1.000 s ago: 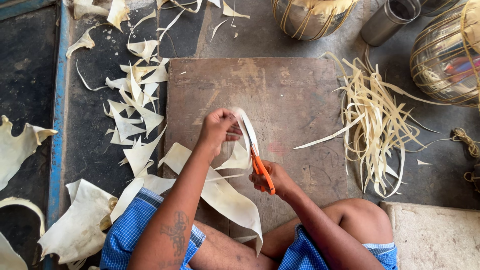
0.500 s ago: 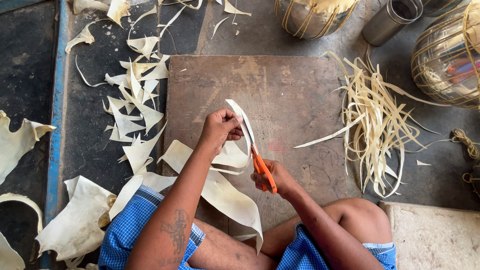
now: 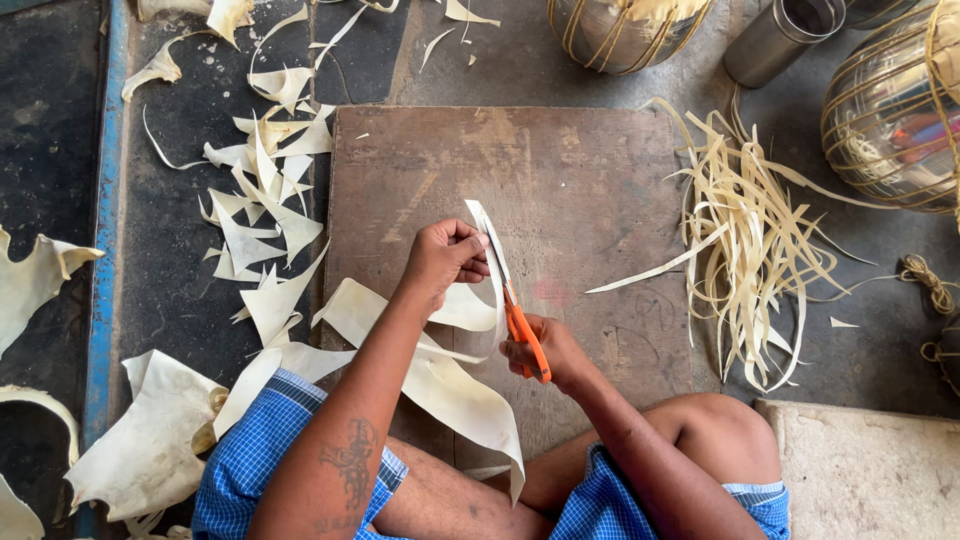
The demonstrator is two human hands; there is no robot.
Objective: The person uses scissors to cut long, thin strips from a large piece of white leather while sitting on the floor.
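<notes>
Cutting a thin strip off a pale sheet w/ orange scissors, seated over a wooden board.

Right hand [image 3: 548, 352] is clamped round the orange scissors [image 3: 524, 337], blades pointing away from the body into the pale sheet [image 3: 440, 370]; left hand [image 3: 445, 256], just beyond and left of the right, pinches the sheet's upper edge where the narrow strip [image 3: 492, 250] curls up. To do it well, I'd judge: keep the left-hand pull taut, feed the sheet into the blades, hold strip width even. Blade tips are hidden behind the sheet, so can't tell how wide they gape. Under both hands: wooden board [image 3: 560, 180]. Far right of the right hand: pile of cut strips [image 3: 745, 240]; far left of the left hand: offcuts [image 3: 265, 215]. Wrapped metal pots at the top edge are cut off.
</notes>
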